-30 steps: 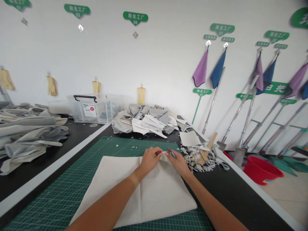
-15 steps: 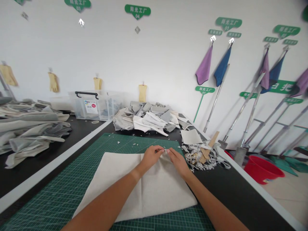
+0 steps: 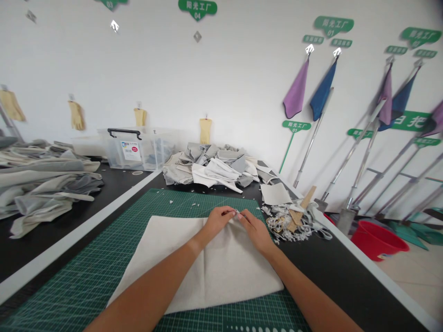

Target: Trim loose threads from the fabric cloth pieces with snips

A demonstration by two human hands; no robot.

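An off-white piece of cloth (image 3: 180, 258) with a crease down its middle lies flat on a green cutting mat (image 3: 100, 263). My left hand (image 3: 218, 222) pinches the cloth at its far edge, fingers closed. Close beside it, my right hand (image 3: 255, 230) grips the same edge, and the fabric puckers up below the fingertips. Something small and dark shows by the left fingers; its kind cannot be made out.
Behind the mat rises a heap of grey and white fabric pieces (image 3: 214, 166). Scraps and threads (image 3: 294, 223) lie at the right, near a red bucket (image 3: 379, 240) on the floor. A clear plastic box (image 3: 131, 150) and more stacked cloth (image 3: 51, 184) are at left.
Both hands stay at the cloth's far edge with slight finger movement. The view has tilted down a little, and a row of white marks now shows at the mat's near edge.
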